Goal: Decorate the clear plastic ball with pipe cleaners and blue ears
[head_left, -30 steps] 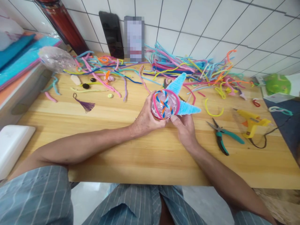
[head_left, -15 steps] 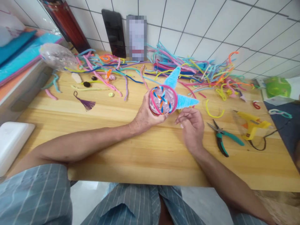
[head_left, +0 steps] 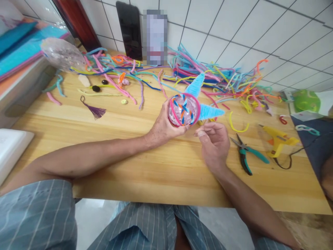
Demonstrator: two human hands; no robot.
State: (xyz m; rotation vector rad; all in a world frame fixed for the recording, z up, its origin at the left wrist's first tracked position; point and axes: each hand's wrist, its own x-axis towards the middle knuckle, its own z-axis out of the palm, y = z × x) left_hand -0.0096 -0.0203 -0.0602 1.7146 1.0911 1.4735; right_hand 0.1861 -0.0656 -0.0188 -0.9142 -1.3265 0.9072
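Ball (head_left: 184, 110), clasped in my left grip (head_left: 163, 127), points its blue cones (head_left: 210, 112) away from that palm, one just beyond my right grip (head_left: 215, 143), whose fingers curl near the thumb; I can't tell if they pinch anything.

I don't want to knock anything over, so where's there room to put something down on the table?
The table is bare between the forearms, towards its near edge. There's another patch between the purple tassel and left hand. It's crowded with fuzzy stems along the wall.
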